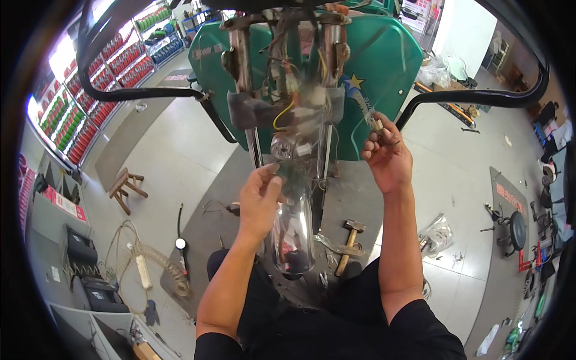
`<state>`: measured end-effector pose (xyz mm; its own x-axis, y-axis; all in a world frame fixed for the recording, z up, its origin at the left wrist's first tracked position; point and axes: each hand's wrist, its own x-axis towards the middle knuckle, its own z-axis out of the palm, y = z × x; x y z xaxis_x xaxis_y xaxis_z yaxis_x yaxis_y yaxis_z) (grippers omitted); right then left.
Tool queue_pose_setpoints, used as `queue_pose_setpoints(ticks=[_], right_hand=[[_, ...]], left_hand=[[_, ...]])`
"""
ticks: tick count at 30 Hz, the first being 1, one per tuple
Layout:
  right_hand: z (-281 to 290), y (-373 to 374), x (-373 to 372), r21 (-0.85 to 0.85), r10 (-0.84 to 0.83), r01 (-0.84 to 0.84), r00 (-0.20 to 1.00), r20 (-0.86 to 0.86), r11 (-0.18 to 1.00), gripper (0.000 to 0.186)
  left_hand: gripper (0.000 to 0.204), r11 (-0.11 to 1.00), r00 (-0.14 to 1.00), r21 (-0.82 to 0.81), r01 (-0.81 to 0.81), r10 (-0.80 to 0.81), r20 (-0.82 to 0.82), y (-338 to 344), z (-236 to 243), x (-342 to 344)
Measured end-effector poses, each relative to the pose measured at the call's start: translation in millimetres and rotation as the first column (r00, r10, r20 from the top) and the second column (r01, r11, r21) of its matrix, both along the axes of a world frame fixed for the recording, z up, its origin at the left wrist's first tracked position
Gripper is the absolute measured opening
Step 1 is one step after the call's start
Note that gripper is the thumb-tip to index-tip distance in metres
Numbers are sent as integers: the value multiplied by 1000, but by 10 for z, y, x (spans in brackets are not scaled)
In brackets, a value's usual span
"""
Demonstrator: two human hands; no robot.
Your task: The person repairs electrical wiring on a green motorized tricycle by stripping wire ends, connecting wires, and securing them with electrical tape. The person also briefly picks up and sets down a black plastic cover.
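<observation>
In front of me stands the front of a vehicle with a green body panel (387, 78), its fork and loose wiring exposed. My left hand (261, 198) is closed in a pinch just above a shiny chrome fender (293, 240); what its fingers hold, if anything, is hidden. To the right of the fork, my right hand (389, 153) is raised and closed around a small tool with a pale block-like end (377, 125) and a translucent, bristle-like strip, its kind unclear. A yellow wire (282, 115) hangs between the fork tubes. Blur covers the middle of the wiring.
A hammer (349, 247) lies on the grey mat right of the fender. Black bars (150, 94) curve out on both sides. A wooden stool (127, 189), a coiled hose (159, 261) and a gauge (180, 243) are at left; a plastic bag (438, 233) lies right.
</observation>
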<state>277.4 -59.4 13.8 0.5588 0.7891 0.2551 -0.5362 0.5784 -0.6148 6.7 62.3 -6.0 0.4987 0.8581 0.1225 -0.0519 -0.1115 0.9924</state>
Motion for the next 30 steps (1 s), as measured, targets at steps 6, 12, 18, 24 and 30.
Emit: queue_pose_setpoints(ticks=[6, 12, 18, 24, 30], right_hand=[[-216, 68, -107, -93, 89, -99, 991, -100, 991, 35], [-564, -28, -283, -260, 105, -126, 990, -93, 957, 26], [-543, -79, -698, -406, 101, -64, 992, 72, 912, 12], [-123, -101, -837, -447, -96, 355, 858, 505, 822, 12], [278, -269, -951, -269, -279, 547, 718, 638, 793, 16]], left_hand=[[45, 995, 992, 99, -11, -2, 126, -200, -47, 190], [29, 991, 984, 134, 5, -29, 177, -189, 21, 363], [24, 988, 965, 21, 152, -153, 213, -330, 226, 311], [26, 982, 949, 101, 163, -184, 258, -381, 183, 280], [25, 976, 938, 90, 198, -216, 270, -380, 206, 253]])
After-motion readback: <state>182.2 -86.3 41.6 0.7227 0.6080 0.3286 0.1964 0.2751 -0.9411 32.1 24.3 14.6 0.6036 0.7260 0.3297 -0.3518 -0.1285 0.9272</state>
